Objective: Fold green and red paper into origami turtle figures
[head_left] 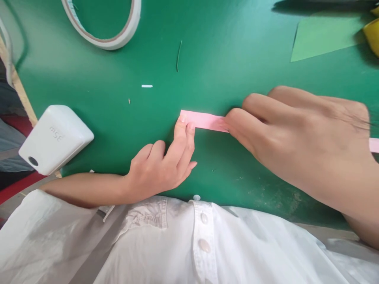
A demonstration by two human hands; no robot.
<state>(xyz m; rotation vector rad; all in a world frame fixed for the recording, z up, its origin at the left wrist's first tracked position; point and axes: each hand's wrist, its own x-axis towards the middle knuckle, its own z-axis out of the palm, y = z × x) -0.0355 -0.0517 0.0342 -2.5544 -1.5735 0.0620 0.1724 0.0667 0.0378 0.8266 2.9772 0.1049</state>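
Observation:
A narrow pink paper strip [204, 120] runs sideways over the green table. Two fingertips of my left hand [160, 165] press its left end against the surface, while the thumb sits lower, apart from the strip. My right hand [299, 126] is closed over the strip further right, its fingers bent and bunched on the paper. Most of the strip under that hand is hidden; another bit of pink shows beyond the wrist at the right edge.
A roll of white tape [134, 23] lies at the upper left. Nearer the left edge sits a white charger-like block [56, 138]. Green paper [322, 35] is at the upper right, beside a partly visible yellow object [372, 37]. A small white scrap [147, 86] and a thread [179, 56] lie mid-table.

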